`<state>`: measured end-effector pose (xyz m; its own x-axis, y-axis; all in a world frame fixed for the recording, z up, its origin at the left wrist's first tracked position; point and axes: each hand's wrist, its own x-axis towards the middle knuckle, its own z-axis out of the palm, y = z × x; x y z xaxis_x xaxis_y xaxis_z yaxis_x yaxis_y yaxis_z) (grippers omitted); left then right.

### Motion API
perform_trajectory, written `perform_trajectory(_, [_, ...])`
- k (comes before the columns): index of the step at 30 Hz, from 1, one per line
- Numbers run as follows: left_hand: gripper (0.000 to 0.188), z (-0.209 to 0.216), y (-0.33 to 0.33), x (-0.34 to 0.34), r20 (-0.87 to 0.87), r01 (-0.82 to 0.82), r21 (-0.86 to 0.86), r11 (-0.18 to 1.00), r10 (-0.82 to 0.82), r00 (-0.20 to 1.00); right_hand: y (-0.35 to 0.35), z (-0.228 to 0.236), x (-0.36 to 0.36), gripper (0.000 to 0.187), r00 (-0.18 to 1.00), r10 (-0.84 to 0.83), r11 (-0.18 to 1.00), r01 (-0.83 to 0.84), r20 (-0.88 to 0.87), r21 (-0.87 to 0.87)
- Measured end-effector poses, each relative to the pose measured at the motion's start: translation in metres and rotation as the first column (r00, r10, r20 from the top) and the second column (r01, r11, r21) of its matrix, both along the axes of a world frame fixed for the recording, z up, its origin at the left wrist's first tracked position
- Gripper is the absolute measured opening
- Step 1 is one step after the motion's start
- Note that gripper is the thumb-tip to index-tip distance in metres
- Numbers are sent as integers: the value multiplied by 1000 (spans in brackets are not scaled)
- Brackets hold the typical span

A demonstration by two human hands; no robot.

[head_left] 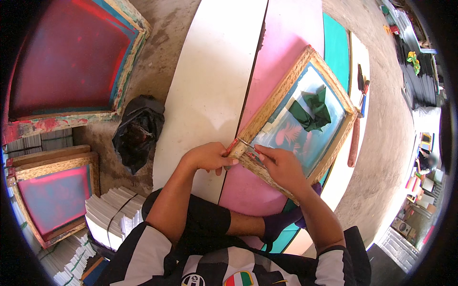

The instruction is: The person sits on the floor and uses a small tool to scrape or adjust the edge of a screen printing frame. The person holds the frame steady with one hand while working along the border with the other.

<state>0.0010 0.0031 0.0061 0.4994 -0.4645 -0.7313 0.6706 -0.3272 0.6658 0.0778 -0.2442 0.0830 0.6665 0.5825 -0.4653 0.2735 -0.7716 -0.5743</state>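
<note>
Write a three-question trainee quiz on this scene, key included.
1. Which hand holds the slender tool?
2. What colour is the crumpled piece lying within the wooden frame at the hands? A: yellow. B: dark green. C: white.
3. Fill in: the black bag lies to the ____ of the long white board in the picture.

Key: 1, the right hand; 2, B; 3, left.

Screen-printing workshop, going by the gear. A wood-framed mesh screen (279, 93) is lying on coloured boards (291, 28); stained bare concrete (167, 52) is showing left of it. Further left of that screen, a larger red-stained screen (71, 62) and a smaller paint-smeared screen (52, 200) are resting, strapped white sheets (112, 209) sitting between.
</note>
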Motion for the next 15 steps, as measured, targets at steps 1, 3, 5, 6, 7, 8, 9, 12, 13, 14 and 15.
perform_trajectory(1, [50, -1, -1, 0, 1, 1, -2, 1000, -1, 1000, -3, 4, -6, 32, 995, 38, 998, -33, 91, -56])
perform_trajectory(3, [50, -1, -2, 0, 4, 8, -3, 1000, -8, 1000, -9, 6, -18, 32, 976, 64, 993, -41, 206, -115])
perform_trajectory(5, [50, 0, -3, 2, 7, 22, 1, 1000, -22, 1000, -14, 1, -28, 33, 964, 33, 994, -3, 262, -113])
perform_trajectory(6, [51, 0, -3, 2, 7, 28, 4, 1000, -28, 1000, -15, -1, -31, 34, 957, 50, 992, -14, 286, -125])
perform_trajectory(7, [51, -2, -3, 2, 8, 35, 7, 999, -35, 999, -16, -3, -34, 36, 949, 66, 990, -25, 309, -138])
perform_trajectory(8, [51, -3, -3, 1, 8, 41, 9, 999, -41, 999, -16, -4, -36, 37, 940, 84, 988, -35, 332, -150])
perform_trajectory(9, [51, -2, -3, 1, 7, 35, 8, 999, -35, 999, -16, -4, -38, 39, 937, 87, 987, -35, 339, -155])
perform_trajectory(12, [52, -2, -3, 0, 5, 16, 4, 1000, -16, 1000, -17, -5, -40, 41, 938, 98, 984, -41, 333, -174])
perform_trajectory(13, [52, -3, -4, -1, 6, 11, 3, 1000, -11, 1000, -19, -7, -40, 41, 944, 102, 982, -46, 313, -184])
perform_trajectory(14, [52, -4, -4, -1, 7, 7, 2, 1000, -7, 1000, -20, -7, -39, 41, 950, 107, 980, -51, 292, -194])
perform_trajectory(15, [52, -3, -4, -1, 4, 8, 4, 1000, -8, 1000, -19, -6, -40, 42, 942, 110, 980, -50, 318, -190])
